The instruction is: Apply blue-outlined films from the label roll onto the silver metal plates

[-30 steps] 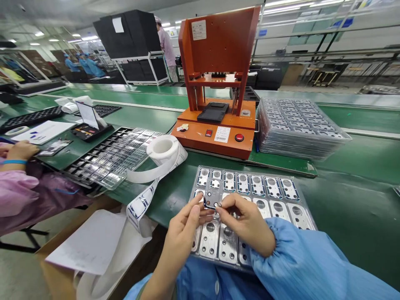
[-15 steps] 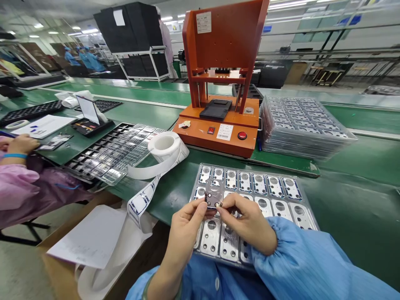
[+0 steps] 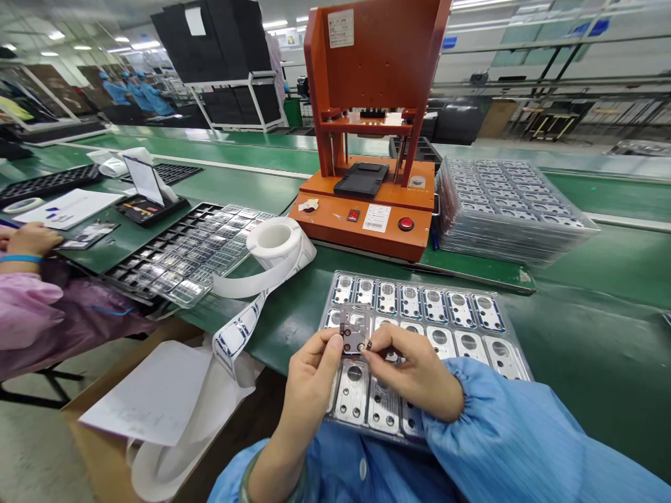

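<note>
My left hand and my right hand both pinch one small metal plate with holes, held upright between the fingertips. They hover over a clear blister tray that lies at the near edge of the green bench and holds rows of like metal plates. A roll of white label tape sits to the left of the tray, with its strip trailing off the bench edge.
An orange press machine stands behind the tray. A stack of clear trays lies at its right, a black tray of parts at the left. Another person's pink sleeve and hand are at far left. A cardboard box sits below.
The plate between my fingers has turned and tilted a little; both hands stayed over the tray. The view has shifted slightly.
</note>
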Tool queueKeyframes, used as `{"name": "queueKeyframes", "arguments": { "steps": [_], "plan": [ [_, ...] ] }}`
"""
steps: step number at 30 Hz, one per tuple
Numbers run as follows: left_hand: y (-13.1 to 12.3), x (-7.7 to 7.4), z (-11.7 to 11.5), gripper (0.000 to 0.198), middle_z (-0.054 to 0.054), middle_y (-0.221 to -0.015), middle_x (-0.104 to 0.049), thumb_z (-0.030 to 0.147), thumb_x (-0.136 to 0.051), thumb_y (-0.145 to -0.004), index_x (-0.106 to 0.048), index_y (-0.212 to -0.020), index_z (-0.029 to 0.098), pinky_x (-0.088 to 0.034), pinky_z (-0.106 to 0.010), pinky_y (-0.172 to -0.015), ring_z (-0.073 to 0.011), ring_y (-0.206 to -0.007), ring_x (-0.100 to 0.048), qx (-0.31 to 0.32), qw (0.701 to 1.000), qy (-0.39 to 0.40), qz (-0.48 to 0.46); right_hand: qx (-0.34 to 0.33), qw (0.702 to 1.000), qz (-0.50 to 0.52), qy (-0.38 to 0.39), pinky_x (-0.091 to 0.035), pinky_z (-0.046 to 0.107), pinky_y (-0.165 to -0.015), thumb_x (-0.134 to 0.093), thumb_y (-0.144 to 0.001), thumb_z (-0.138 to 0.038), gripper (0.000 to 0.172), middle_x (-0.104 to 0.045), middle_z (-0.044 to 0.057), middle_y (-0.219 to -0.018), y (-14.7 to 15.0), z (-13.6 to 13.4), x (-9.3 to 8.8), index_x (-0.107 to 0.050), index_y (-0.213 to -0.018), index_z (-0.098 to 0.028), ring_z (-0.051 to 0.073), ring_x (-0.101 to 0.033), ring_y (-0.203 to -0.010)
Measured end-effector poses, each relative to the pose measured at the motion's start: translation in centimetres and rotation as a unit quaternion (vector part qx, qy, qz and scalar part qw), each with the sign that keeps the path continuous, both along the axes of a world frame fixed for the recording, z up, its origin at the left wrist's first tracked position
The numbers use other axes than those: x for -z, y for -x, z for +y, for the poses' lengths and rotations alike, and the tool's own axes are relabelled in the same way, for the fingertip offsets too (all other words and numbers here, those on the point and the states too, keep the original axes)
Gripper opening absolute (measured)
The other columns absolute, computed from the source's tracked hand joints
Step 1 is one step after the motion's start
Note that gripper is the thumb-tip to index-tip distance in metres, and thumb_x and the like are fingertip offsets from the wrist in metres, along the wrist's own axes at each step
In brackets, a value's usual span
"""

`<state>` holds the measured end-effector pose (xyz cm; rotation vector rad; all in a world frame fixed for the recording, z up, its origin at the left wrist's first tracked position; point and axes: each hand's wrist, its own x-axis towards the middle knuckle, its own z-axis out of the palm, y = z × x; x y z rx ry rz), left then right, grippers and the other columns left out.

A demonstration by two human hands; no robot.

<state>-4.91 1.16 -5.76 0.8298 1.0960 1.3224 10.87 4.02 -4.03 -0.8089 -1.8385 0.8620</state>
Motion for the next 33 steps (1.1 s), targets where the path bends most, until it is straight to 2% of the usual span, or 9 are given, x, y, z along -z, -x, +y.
{"name": "queueKeyframes", "arguments": {
  "steps": [6, 12, 18, 24, 33],
  "plan": [
    [0.18, -0.09, -0.13, 0.023, 0.0, -0.071, -0.066, 0.039, -0.063, -0.08, -0.065, -0.087, 0.016, -0.047, -0.019, -0.059, -0.0111, -0.064, -0.059, -0.012, 0.998, 0.001, 0.067, -0.006, 1.0, -0.01, -0.002, -0.042, 0.021, -0.054, -0.054, -0.084, -0.016, 0.013, -0.056, -0.001, -0.066, 0.07, -0.12, 0.18, -0.052, -0.072, -0.02, 0.011, -0.052, -0.057],
    [0.34, -0.57, -0.4, 0.022, 0.003, -0.064, -0.06, 0.038, -0.061, -0.081, -0.063, -0.077, 0.017, -0.043, -0.016, -0.053, -0.0089, -0.057, -0.052, -0.031, 0.987, -0.037, 0.155, -0.021, 1.0, -0.01, -0.004, -0.04, 0.02, -0.055, -0.055, -0.083, -0.013, 0.014, -0.054, -0.002, -0.066, 0.08, -0.18, 0.36, -0.05, -0.072, -0.019, 0.01, -0.05, -0.057],
    [0.35, -0.37, -0.62, 0.023, 0.003, -0.06, -0.055, 0.039, -0.055, -0.084, -0.059, -0.076, 0.018, -0.042, -0.016, -0.052, -0.0092, -0.056, -0.05, -0.03, 0.981, -0.072, 0.178, -0.038, 0.999, -0.008, 0.002, -0.04, 0.019, -0.055, -0.057, -0.082, -0.012, 0.014, -0.053, -0.003, -0.066, -0.07, -0.3, 0.31, -0.05, -0.072, -0.019, 0.009, -0.05, -0.058],
    [0.04, -0.5, -0.53, 0.021, 0.0, -0.078, -0.066, 0.035, -0.056, -0.084, -0.063, -0.096, 0.019, -0.049, -0.02, -0.065, -0.013, -0.07, -0.061, -0.064, 0.973, -0.071, 0.21, -0.044, 0.999, -0.018, 0.005, -0.041, 0.019, -0.056, -0.056, -0.083, -0.013, 0.013, -0.053, -0.002, -0.067, -0.02, -0.14, 0.33, -0.051, -0.073, -0.019, 0.01, -0.051, -0.058],
    [0.21, -0.7, -0.78, 0.015, 0.002, -0.068, -0.057, 0.03, -0.053, -0.085, -0.059, -0.079, 0.018, -0.044, -0.019, -0.061, -0.0117, -0.064, -0.054, -0.084, 0.951, -0.12, 0.274, -0.051, 0.998, -0.04, -0.014, -0.042, 0.02, -0.055, -0.053, -0.085, -0.014, 0.014, -0.054, -0.001, -0.066, 0.16, -0.31, 0.45, -0.05, -0.073, -0.02, 0.011, -0.051, -0.058]
  ]
}}
